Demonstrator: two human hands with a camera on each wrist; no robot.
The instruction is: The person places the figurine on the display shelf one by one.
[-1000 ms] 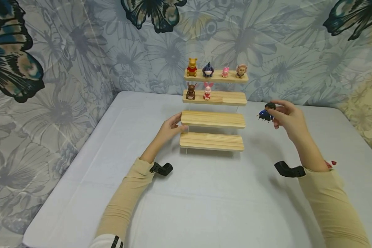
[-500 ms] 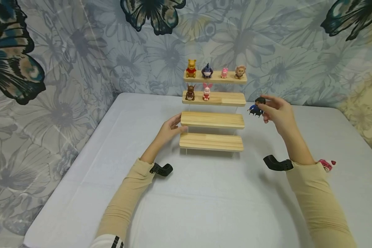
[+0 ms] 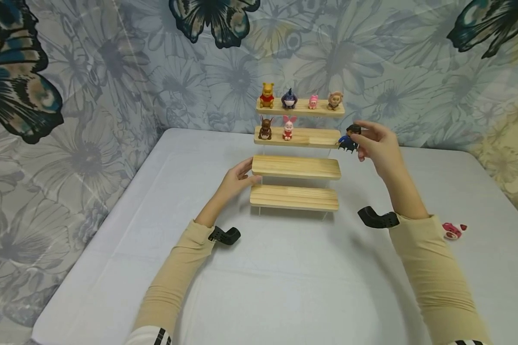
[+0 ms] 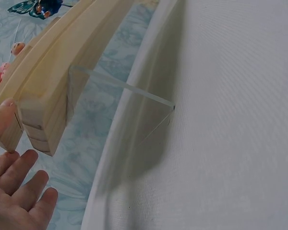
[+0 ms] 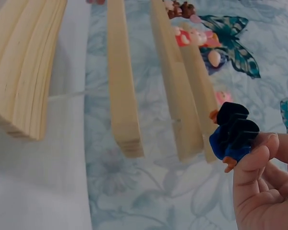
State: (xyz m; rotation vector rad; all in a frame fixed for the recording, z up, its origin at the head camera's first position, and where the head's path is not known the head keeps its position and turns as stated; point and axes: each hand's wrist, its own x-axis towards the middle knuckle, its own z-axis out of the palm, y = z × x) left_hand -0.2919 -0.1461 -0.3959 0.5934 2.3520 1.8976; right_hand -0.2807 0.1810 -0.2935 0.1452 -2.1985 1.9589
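Observation:
In the head view, my right hand (image 3: 381, 146) pinches a small figurine (image 3: 348, 139) with black hair, blue clothes and dark jagged edges, held up by the right end of the second tier from the top. The right wrist view shows the figurine (image 5: 234, 132) between thumb and fingertips. My left hand (image 3: 237, 179) holds the left end of the third tier of a wooden stepped display shelf (image 3: 296, 167); its thumb and a finger touch the wood in the left wrist view, the other fingers loosely bent. A brown figurine (image 3: 265, 129) and a pink-eared figurine (image 3: 288, 128) sit on the second tier.
On the top tier stand a yellow bear in red (image 3: 266, 96), a dark blue donkey (image 3: 289, 99), a small pink figurine (image 3: 313, 102) and a tan figurine (image 3: 335, 100). A pink-red figurine (image 3: 453, 231) lies on the white table (image 3: 285, 278) at right. Clear legs (image 4: 129, 87) support the shelf.
My right hand has moved left and farther up with the figurine, reaching the second tier's right end. More of the pink-red figurine shows beside the sleeve. My left hand stays in place.

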